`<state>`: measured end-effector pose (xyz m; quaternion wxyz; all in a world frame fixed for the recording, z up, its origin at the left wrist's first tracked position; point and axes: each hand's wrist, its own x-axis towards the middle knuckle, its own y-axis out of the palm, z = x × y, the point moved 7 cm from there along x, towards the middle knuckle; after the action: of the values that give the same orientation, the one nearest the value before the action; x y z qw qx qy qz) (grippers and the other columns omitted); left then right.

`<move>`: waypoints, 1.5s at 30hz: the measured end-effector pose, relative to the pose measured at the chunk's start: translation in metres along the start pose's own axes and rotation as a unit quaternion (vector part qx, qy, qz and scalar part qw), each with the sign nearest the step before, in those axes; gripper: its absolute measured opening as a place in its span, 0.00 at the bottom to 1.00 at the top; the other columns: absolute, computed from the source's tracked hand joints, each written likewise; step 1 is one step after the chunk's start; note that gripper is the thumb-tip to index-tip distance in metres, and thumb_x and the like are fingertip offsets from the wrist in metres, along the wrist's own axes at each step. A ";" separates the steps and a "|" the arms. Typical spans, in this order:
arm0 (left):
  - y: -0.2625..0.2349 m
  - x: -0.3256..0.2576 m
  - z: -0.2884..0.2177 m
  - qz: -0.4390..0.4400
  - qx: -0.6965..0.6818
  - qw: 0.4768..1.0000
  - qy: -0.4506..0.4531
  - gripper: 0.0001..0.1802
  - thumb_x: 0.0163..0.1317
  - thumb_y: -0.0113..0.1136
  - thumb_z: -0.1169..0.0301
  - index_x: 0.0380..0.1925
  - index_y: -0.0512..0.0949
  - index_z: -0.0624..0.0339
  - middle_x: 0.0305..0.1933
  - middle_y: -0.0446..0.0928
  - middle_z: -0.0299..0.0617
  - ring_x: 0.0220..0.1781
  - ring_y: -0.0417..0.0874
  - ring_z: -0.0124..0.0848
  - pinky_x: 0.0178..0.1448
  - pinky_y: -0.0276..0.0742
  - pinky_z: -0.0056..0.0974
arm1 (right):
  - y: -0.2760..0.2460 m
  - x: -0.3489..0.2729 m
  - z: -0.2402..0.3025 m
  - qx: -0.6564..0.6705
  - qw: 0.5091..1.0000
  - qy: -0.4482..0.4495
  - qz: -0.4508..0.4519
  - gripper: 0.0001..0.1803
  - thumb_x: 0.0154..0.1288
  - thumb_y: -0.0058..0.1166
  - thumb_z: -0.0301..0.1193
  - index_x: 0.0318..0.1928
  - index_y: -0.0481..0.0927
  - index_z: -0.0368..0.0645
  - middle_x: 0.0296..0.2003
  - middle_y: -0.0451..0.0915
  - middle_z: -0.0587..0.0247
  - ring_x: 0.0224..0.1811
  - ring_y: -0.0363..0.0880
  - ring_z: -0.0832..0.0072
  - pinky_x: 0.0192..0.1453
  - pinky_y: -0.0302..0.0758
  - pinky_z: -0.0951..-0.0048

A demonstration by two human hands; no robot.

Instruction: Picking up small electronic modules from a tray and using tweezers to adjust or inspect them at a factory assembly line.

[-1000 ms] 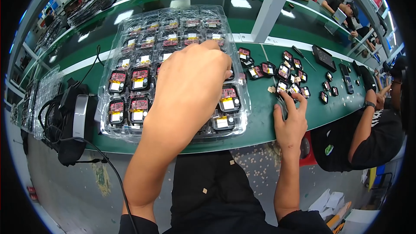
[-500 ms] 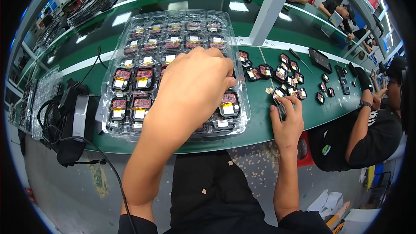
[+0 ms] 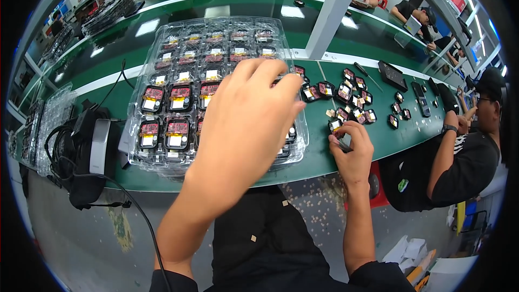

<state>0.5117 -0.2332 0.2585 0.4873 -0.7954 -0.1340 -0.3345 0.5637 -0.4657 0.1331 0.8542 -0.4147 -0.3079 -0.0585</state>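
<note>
My left hand is over the right part of a clear plastic tray, fingers curled; its fingertips, and whatever they may hold, are hidden behind the knuckles. Rows of small black square cases with red circuit boards and white labels, such as this case, sit in the tray's pockets. To the tray's right, my right hand pinches a small black case with a light inside between thumb and fingers, low over the bench. Just beyond it lies a loose group of similar cases.
A black box and coiled cables stand left of the tray, beside stacked clear trays. A screwdriver, a black tray and a dark handheld device lie at right. A co-worker sits close on the right. A grey post rises behind.
My left hand has moved a little right over the tray, its fingers loosening and uncovering some cases. My right hand has shifted slightly left and the case in its pinch shows more clearly.
</note>
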 end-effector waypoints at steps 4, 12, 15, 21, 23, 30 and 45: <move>-0.025 -0.049 -0.035 -0.048 -0.187 0.981 0.007 0.17 0.51 0.76 0.76 0.42 0.86 0.60 0.41 0.84 0.47 0.41 0.85 0.45 0.48 0.83 0.43 | -0.024 -0.016 0.022 0.156 0.987 0.024 -0.025 0.20 0.47 0.74 0.20 0.42 0.80 0.39 0.49 0.85 0.53 0.19 0.65 0.82 0.27 0.67 0.76; 0.041 -0.193 -0.024 -0.079 -0.626 0.725 -0.275 0.40 0.60 0.77 0.67 0.67 0.68 0.71 0.67 0.68 0.51 0.59 0.81 0.37 0.62 0.79 0.40 | -0.012 -0.072 0.111 0.408 0.887 -0.070 0.204 0.25 0.50 0.82 0.34 0.40 0.77 0.39 0.49 0.85 0.43 0.41 0.89 0.66 0.36 0.83 0.74; 0.057 -0.220 -0.018 -0.081 -0.681 0.656 -0.315 0.35 0.66 0.71 0.68 0.68 0.67 0.73 0.70 0.64 0.50 0.69 0.73 0.38 0.69 0.73 0.40 | 0.014 -0.075 0.125 0.402 0.872 -0.068 0.272 0.21 0.54 0.79 0.32 0.41 0.78 0.39 0.51 0.85 0.45 0.30 0.82 0.75 0.29 0.76 0.79; 0.066 -0.261 0.006 -0.133 -0.691 0.562 -0.436 0.35 0.67 0.70 0.69 0.69 0.66 0.71 0.63 0.75 0.50 0.64 0.80 0.40 0.68 0.75 0.41 | 0.044 -0.092 0.122 0.342 0.867 -0.010 0.364 0.34 0.55 0.78 0.34 0.57 0.73 0.40 0.48 0.78 0.55 0.30 0.73 0.71 0.33 0.73 0.72; 0.062 -0.266 0.010 -0.141 -0.690 0.560 -0.436 0.35 0.67 0.70 0.69 0.69 0.66 0.71 0.64 0.75 0.51 0.63 0.81 0.39 0.68 0.75 0.41 | 0.048 -0.095 0.124 0.293 0.893 -0.051 0.338 0.26 0.58 0.73 0.28 0.55 0.75 0.40 0.45 0.78 0.56 0.32 0.78 0.67 0.32 0.76 0.70; 0.060 -0.266 0.013 -0.140 -0.692 0.572 -0.417 0.32 0.66 0.69 0.76 0.68 0.67 0.70 0.66 0.73 0.50 0.64 0.79 0.34 0.59 0.79 0.33 | 0.047 -0.104 0.135 0.168 0.948 -0.189 0.192 0.18 0.52 0.73 0.22 0.45 0.86 0.41 0.36 0.81 0.63 0.27 0.82 0.71 0.26 0.76 0.71; 0.060 -0.268 0.014 -0.114 -0.682 0.595 -0.410 0.31 0.65 0.68 0.80 0.66 0.69 0.72 0.70 0.65 0.50 0.69 0.75 0.41 0.70 0.76 0.42 | 0.054 -0.104 0.129 0.213 0.938 -0.136 0.237 0.12 0.55 0.71 0.21 0.41 0.87 0.41 0.33 0.82 0.64 0.24 0.82 0.72 0.24 0.76 0.71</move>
<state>0.3514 -0.2206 0.0358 -0.3453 -0.9275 -0.1417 -0.0197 0.4380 -0.3508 0.0970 0.8616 -0.2883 -0.3195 0.2691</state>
